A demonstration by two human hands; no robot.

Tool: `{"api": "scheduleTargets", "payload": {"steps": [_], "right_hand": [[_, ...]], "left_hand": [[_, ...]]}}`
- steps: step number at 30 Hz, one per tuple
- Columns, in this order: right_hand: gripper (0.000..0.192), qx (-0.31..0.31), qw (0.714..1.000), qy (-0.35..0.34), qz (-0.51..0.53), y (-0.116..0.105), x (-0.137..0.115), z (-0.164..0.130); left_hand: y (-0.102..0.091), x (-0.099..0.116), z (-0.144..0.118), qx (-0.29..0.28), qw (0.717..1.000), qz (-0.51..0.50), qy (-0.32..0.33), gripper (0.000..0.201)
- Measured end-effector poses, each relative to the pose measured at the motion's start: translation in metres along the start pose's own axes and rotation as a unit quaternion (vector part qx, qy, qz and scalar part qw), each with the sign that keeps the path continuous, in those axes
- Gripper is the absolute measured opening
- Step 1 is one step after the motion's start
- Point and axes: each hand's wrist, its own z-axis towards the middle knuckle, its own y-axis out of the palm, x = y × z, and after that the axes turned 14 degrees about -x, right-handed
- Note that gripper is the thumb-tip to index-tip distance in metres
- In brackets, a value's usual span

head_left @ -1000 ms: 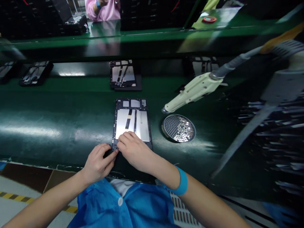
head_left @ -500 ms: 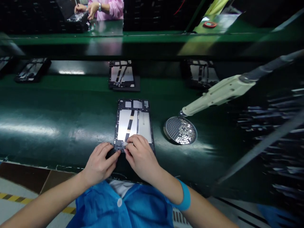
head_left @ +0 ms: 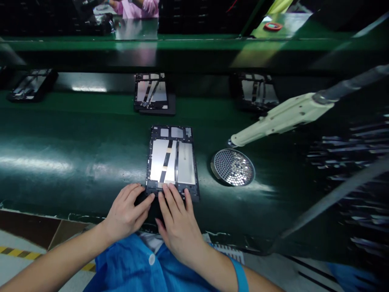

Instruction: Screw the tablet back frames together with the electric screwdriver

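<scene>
An opened tablet (head_left: 186, 162) lies flat on the green bench, its silvery inside facing up and a dark ribbon cable (head_left: 166, 162) running down it. At its lower left corner my left hand (head_left: 129, 211) is curled, thumb and fingers gripping the edge. My right hand (head_left: 180, 221) lies over the lower edge with its fingers stretched out and apart, the fingertips resting on the tablet's bottom strip.
A round perforated dish of screws (head_left: 233, 167) stands to the right. Above it is a pale electric screwdriver (head_left: 282, 117). More opened tablets, one in the middle (head_left: 152, 92) and one at right (head_left: 258, 91), line the back. A person in a pink sleeve (head_left: 136, 9) works opposite.
My right hand has gone from a pinch near the cable's lower end to stretched fingers, and has moved slightly down. My left hand stays at the corner. The view has shifted slightly.
</scene>
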Motion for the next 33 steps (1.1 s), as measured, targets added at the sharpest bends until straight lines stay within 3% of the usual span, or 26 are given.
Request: {"api": "scheduleTargets", "payload": {"steps": [6, 11, 20, 26, 33], "right_hand": [[0.052, -0.025, 0.999, -0.032, 0.033, -0.008, 0.011, 0.009], [0.041, -0.008, 0.995, -0.069, 0.072, -0.022, 0.028, 0.003], [0.046, -0.011, 0.998, -0.038, 0.052, -0.019, 0.013, 0.009], [0.038, -0.007, 0.998, -0.038, 0.046, -0.026, 0.032, 0.003], [0.034, -0.006, 0.995, -0.097, 0.023, -0.026, 0.053, 0.008]], "left_hand": [[0.001, -0.003, -0.001, -0.002, 0.999, -0.039, -0.012, 0.041], [0.002, -0.005, 0.000, -0.005, 0.996, -0.085, -0.022, 0.039], [0.002, -0.007, 0.000, -0.017, 0.995, -0.096, -0.016, 0.041], [0.002, -0.006, 0.001, -0.014, 0.996, -0.093, -0.008, 0.040], [0.004, -0.004, 0.000, -0.015, 0.999, -0.049, -0.007, 0.042]]}}
